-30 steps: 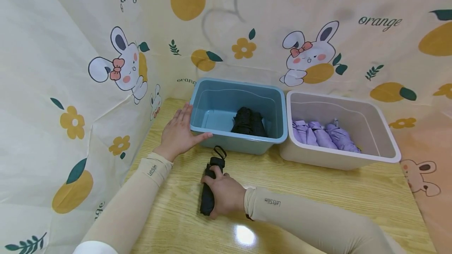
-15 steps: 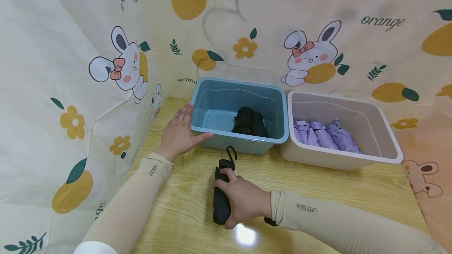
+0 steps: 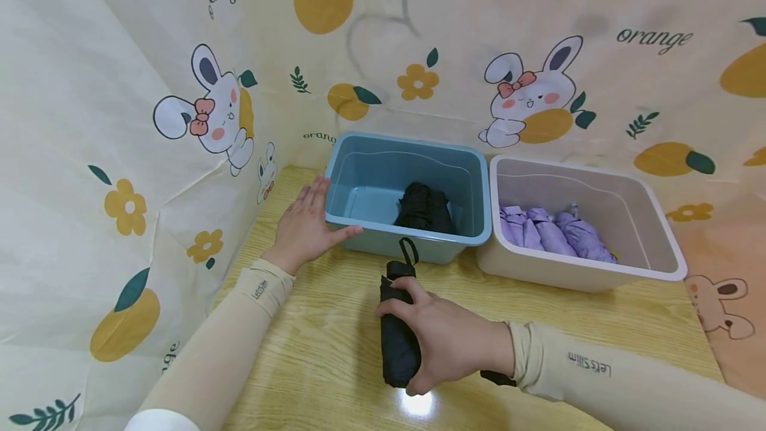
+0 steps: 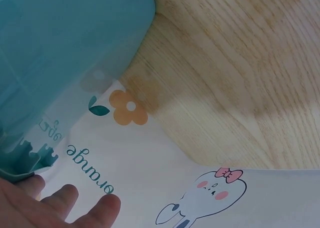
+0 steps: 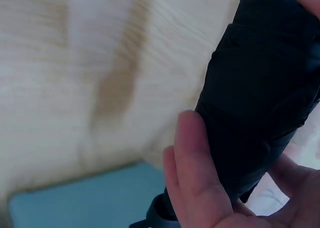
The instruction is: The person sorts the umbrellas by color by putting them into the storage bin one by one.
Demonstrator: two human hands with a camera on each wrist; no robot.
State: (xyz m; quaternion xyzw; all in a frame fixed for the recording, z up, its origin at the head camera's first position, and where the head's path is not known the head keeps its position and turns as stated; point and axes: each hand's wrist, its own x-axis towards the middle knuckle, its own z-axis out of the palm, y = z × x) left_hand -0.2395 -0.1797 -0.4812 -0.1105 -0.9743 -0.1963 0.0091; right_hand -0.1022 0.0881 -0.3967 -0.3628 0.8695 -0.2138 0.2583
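My right hand (image 3: 449, 338) grips a folded black umbrella (image 3: 399, 354) above the wooden table, in front of the blue bin (image 3: 371, 243). A wrist strap loops up from the handle end, which points toward that bin. In the right wrist view, fingers (image 5: 192, 163) and thumb wrap the umbrella's dark fabric (image 5: 260, 88). My left hand (image 3: 304, 228) lies with straight fingers along the blue bin's left side, thumb stretched over its front rim. Inside that bin, black folded umbrellas (image 3: 423, 208) lie toward the right.
To the right, a beige bin (image 3: 568, 270) stands beside the blue one and holds several purple folded umbrellas (image 3: 553, 231). A curtain (image 3: 455, 112) printed with rabbits and oranges rises behind the bins and along the left side of the table (image 3: 317, 351).
My right hand has carried the black umbrella to the right and slightly nearer to me, lifting it from the table. The left hand has stayed at the blue bin.
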